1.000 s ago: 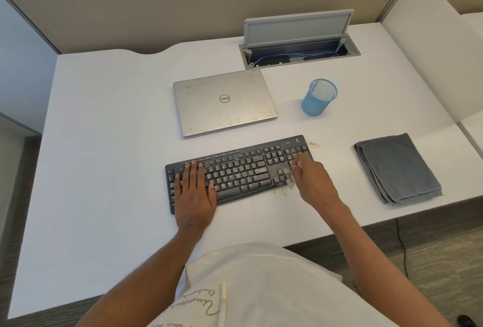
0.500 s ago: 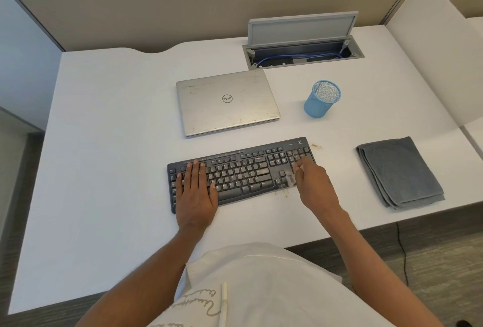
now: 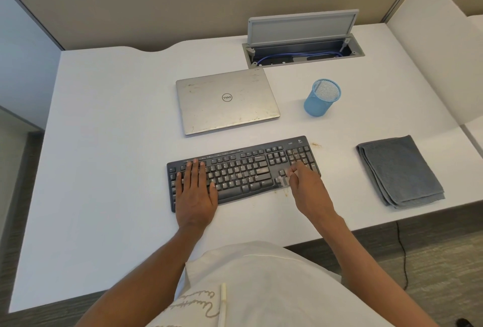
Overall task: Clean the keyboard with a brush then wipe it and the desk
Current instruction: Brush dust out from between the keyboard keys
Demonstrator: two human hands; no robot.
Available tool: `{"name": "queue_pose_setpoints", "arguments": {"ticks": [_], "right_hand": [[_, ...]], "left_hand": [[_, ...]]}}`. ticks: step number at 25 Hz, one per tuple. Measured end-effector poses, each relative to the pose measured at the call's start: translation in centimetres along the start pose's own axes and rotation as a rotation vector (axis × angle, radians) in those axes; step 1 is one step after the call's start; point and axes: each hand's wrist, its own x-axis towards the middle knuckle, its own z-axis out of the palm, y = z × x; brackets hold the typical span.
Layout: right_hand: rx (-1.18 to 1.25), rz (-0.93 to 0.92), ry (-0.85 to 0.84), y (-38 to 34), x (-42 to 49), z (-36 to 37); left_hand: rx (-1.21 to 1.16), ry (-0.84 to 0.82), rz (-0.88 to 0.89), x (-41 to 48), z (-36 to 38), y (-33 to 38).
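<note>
A black keyboard lies on the white desk, slightly angled. My left hand rests flat on its left end, fingers straight. My right hand grips a small pale brush whose blurred bristles touch the keys left of the number pad. Brown crumbs lie on the desk by the keyboard's front edge and near its far right corner. A folded grey cloth sits to the right of the keyboard, untouched.
A closed silver laptop lies behind the keyboard. A blue mesh cup stands to its right. An open cable hatch is at the back. A white divider borders the desk's right side.
The brush in my right hand has shifted slightly over the keys near the number pad. My left hand has stayed flat on the keyboard.
</note>
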Motion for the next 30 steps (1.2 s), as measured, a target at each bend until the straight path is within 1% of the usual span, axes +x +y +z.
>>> {"name": "queue_pose_setpoints", "arguments": {"ticks": [6, 8, 12, 14, 15, 18, 21, 23, 25, 27, 30], "right_hand": [[0.134, -0.015, 0.044, -1.1, 0.6, -1.0], [0.078, -0.018, 0.003, -1.2, 0.6, -0.5], [-0.050, 0.041, -0.093, -0.5, 0.5, -0.2], [-0.140, 0.030, -0.133, -0.2, 0.5, -0.6], [-0.156, 0.014, -0.127, -0.2, 0.5, -1.0], [-0.065, -0.052, -0.084, -0.4, 1.0, -2.1], [0.010, -0.106, -0.185, -0.6, 2.1, -2.4], [-0.027, -0.170, -0.279, -0.8, 2.7, -1.9], [-0.078, -0.174, -0.341, -0.8, 3.4, -1.8], [-0.148, -0.153, -0.340, -0.6, 4.4, -2.3], [-0.248, -0.144, -0.290, 0.0, 5.2, -3.6]], "left_hand": [[0.004, -0.010, -0.004, 0.0, 0.0, 0.0], [0.001, -0.009, -0.005, 0.0, 0.0, 0.0], [-0.005, 0.000, -0.006, 0.0, -0.1, 0.1], [-0.007, 0.004, -0.004, 0.0, -0.1, 0.1], [-0.009, 0.007, -0.003, 0.0, -0.1, 0.1], [-0.007, -0.001, -0.005, 0.0, -0.2, 0.1], [-0.007, -0.008, -0.002, -0.1, -0.2, 0.1], [-0.011, -0.010, -0.002, 0.0, -0.2, 0.0], [-0.009, -0.012, -0.001, -0.1, -0.2, 0.1], [-0.011, -0.013, -0.006, -0.1, -0.2, 0.1], [-0.004, -0.018, -0.002, 0.0, -0.2, 0.0]]}}
